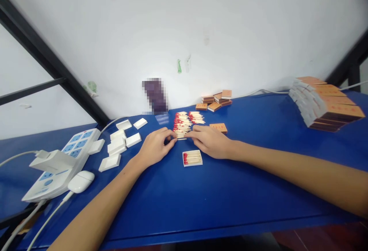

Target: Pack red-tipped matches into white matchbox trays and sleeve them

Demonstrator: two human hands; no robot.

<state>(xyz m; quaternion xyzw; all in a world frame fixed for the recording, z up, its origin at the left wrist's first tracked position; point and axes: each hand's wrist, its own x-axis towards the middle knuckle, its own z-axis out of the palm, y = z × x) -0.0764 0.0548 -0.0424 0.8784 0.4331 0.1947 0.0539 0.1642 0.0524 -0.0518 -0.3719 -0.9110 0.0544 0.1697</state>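
A pile of red-headed matches (pixel 181 122) lies on the blue table, with a smaller bunch of matches (pixel 196 118) just to its right. My left hand (pixel 156 142) is at the near left end of the pile, thumb and index finger pinched together on matches there. From the right, my right hand (pixel 211 140) reaches in with its index finger stretched out against the stick ends, its thumb apart from it. Nearer to me sits a white matchbox tray (pixel 192 163) holding a row of matches. An orange matchbox cover (pixel 218 128) lies beyond my right hand.
Several white matchbox trays (pixel 117 145) lie at the left, beside a power strip (pixel 77 143) with a plugged-in charger (pixel 53 161) and a white corded case (pixel 81 182). Orange matchboxes (pixel 214 106) are heaped by the wall. A large matchbox stack (pixel 327 105) stands far right.
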